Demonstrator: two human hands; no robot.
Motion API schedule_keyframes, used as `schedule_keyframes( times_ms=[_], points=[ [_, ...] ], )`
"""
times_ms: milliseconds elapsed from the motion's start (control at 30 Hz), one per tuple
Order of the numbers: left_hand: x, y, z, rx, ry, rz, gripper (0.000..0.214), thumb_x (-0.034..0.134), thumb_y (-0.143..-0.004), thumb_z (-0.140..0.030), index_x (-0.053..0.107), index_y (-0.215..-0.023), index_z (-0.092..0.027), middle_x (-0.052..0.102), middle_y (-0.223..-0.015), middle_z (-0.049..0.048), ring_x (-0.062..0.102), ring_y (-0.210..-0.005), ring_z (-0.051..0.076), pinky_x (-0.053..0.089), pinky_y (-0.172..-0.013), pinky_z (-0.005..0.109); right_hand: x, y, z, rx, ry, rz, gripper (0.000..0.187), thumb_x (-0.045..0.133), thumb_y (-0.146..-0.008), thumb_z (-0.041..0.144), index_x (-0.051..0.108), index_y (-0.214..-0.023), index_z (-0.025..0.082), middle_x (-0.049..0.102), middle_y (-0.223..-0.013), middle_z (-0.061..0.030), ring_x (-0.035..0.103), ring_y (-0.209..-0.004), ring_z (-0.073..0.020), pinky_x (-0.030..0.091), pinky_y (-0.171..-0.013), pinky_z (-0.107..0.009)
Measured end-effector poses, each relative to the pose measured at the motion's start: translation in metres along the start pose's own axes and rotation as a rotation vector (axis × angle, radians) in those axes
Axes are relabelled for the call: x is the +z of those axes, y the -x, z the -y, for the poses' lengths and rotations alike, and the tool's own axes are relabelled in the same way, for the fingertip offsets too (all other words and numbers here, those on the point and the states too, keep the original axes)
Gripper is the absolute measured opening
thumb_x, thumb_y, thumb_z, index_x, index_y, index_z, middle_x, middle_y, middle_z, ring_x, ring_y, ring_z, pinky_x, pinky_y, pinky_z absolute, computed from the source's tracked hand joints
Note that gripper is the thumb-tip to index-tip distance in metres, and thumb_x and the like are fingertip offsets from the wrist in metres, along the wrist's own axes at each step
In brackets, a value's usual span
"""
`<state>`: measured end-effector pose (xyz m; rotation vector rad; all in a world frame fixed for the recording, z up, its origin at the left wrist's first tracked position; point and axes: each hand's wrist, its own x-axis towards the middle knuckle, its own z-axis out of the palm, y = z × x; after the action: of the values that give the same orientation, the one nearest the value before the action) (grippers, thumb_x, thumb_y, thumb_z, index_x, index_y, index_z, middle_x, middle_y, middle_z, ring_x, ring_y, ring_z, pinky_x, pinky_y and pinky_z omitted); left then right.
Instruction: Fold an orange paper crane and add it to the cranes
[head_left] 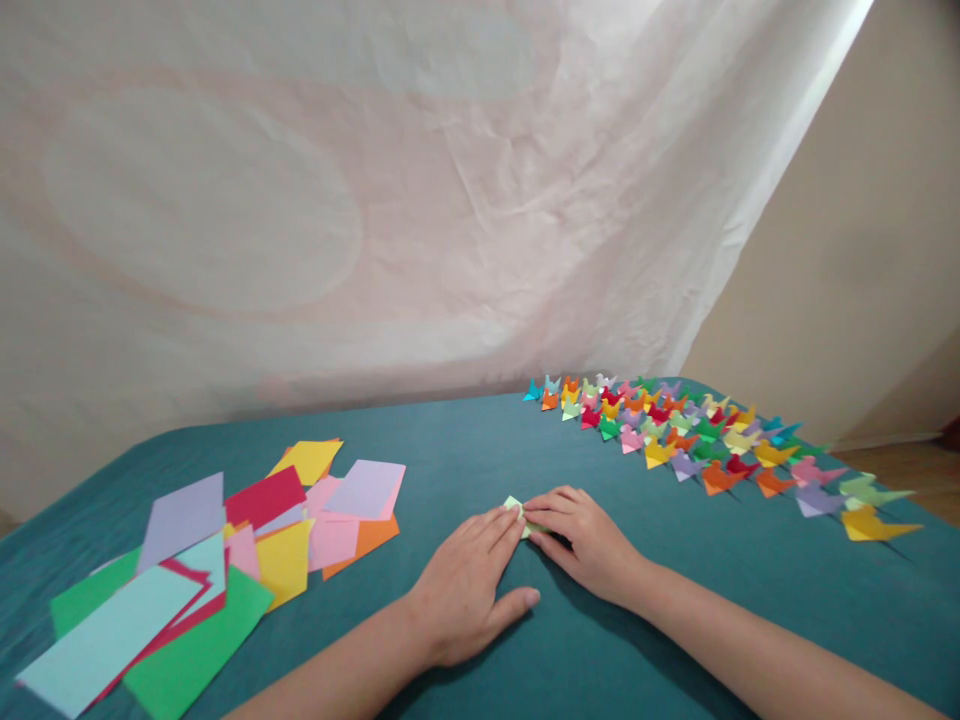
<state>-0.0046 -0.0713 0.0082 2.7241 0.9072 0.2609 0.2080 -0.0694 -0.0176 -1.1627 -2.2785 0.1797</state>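
A small pale green piece of folded paper [513,503] lies on the table between my hands, mostly covered by fingers. My left hand [472,570] rests flat over its left side, fingers stretched out together and the thumb spread away. From the right, my right hand [585,540] has its fingertips and thumb closed on the paper's right edge. The exact shape of the fold is hidden beneath the fingers.
Loose coloured paper sheets [199,625] overlap on the left of the teal-covered table [450,440]. Rows of small folded paper birds [724,478] in many colours stand at the right. A pale curtain [375,200] hangs behind the table's far edge.
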Motion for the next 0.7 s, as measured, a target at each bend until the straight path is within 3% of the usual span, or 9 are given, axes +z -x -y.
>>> schedule_keyframes(
  times_ms=[700],
  points=[
    [0.0004, -0.0001, 0.0012, 0.015, -0.009, 0.001, 0.065, 0.037, -0.089, -0.054, 0.026, -0.140, -0.016, 0.026, -0.146, 0.0117, 0.025, -0.134, 0.025, 0.023, -0.109, 0.043, 0.0023, 0.0011, -0.0021, -0.026, 0.092, -0.014, 0.018, 0.051, -0.088, 0.024, 0.066, -0.099, 0.022, 0.065, -0.103, -0.0048, 0.054, -0.094, -0.0166, 0.041, -0.083, -0.033]
  ],
)
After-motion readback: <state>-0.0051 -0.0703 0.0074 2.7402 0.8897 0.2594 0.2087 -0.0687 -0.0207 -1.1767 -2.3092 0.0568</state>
